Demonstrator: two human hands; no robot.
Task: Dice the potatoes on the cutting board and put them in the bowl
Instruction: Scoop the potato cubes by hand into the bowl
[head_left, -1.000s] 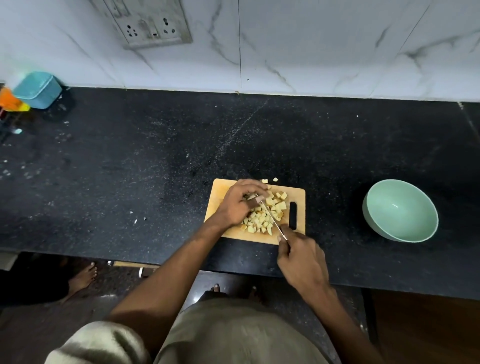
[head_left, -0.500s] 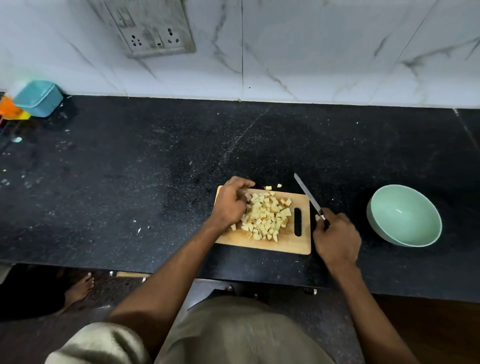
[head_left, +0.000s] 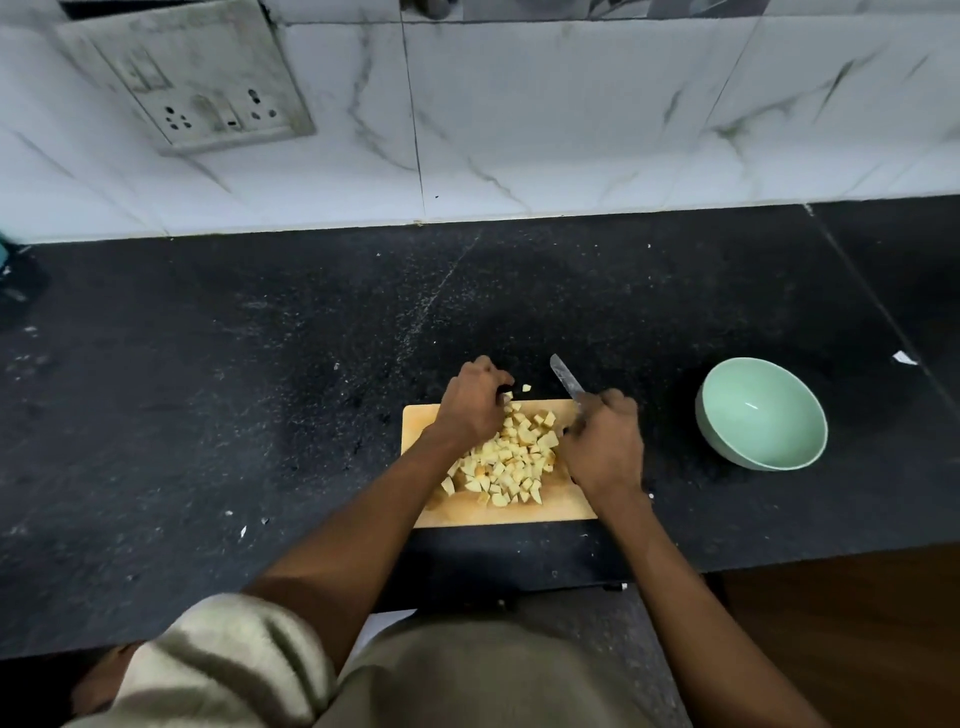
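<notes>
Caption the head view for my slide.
Right hand holds knife, left hand gathers diced potatoes on board; bowl empty.

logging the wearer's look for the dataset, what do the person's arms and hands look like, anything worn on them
Both hands, the left hand and the right hand, are bare: no gloves, and no rings, watch or bands show. Both forearms are bare as well. A pale beige sleeve sits rolled or bunched high on the left arm. No sleeve shows on the right arm in this view.

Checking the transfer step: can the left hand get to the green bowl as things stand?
Probably not directly. The left hand rests at the cutting board's far left corner, and the right hand holding the knife sits between it and the empty bowl. The countertop beyond lies free.
</notes>
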